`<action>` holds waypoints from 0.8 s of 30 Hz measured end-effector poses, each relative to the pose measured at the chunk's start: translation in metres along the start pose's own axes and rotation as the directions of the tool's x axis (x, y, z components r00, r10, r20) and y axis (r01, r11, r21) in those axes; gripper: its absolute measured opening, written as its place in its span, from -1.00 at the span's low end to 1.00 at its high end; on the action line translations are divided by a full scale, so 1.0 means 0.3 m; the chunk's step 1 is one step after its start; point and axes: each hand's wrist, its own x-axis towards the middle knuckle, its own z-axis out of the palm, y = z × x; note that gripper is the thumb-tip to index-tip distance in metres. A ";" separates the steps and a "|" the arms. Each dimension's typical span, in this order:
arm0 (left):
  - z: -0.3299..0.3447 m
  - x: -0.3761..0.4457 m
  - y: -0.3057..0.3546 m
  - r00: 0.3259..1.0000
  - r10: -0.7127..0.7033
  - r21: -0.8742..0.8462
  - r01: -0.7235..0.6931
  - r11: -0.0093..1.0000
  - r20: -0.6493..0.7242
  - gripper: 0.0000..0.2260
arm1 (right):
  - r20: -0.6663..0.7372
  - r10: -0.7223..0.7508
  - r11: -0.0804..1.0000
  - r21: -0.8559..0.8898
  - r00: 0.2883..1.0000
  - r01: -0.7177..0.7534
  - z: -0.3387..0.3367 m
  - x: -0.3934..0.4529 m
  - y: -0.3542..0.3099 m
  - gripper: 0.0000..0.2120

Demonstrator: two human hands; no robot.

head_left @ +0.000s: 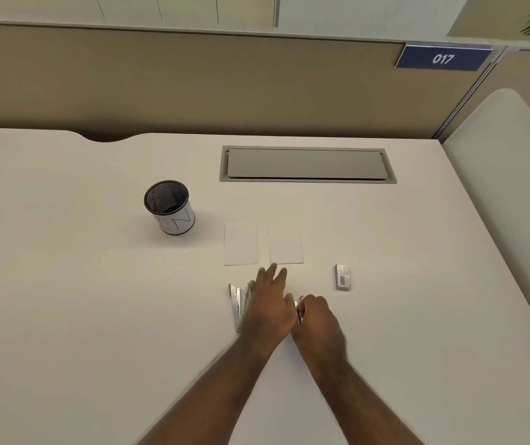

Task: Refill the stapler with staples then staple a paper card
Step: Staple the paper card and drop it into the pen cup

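A: Left to right, then. What's out at nine o'clock?

B: A mesh pen cup [169,207], empty as far as I can see, up around ten o'clock on the worktop [64,300]. Nothing to do with the job.

A: And the stapler?

B: The stapler [236,305] lies swung open at about six o'clock from the two paper cards [241,244], its bright metal rails showing. The left hand [268,305] is spread flat across its right side, fingers loose and extended toward twelve o'clock — not gripping, more resting or pinning.

A: The right hand?

B: The right hand [316,319] is curled around something small with a red end, just beside the left hand. It may be the stapler's top or a strip of staples; I cannot tell which.

A: How will the stapler handle?

B: My judgement: rigid, fairly weighty metal, hinged, so it will flop if lifted by one arm alone. Best held by the base near the hinge, keeping the open channel facing up. Staple strips are brittle — they snap if pinched mid-length, so hold them by the sides.

A: Further right?

B: The staple box [343,277] sits at three o'clock of the hands, well apart, apparently shut. The cards are thin and light; they would slide easily, so press one down before stapling.
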 end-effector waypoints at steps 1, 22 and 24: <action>0.003 0.014 -0.001 0.999 0.034 0.121 -0.034 0.992 -0.001 -0.49 | 0.025 -0.006 1.000 -0.027 1.000 0.007 0.006 -0.004 0.005 -0.74; 0.021 0.341 -0.031 0.982 0.184 0.639 -0.175 0.749 0.053 -0.55 | 0.023 0.016 0.995 -0.098 1.000 -0.013 0.017 -0.025 0.005 -0.65; 0.021 0.342 -0.029 0.977 0.211 0.645 -0.183 0.742 0.034 -0.64 | 0.026 0.023 0.995 -0.096 0.999 -0.020 0.015 -0.027 0.003 -0.66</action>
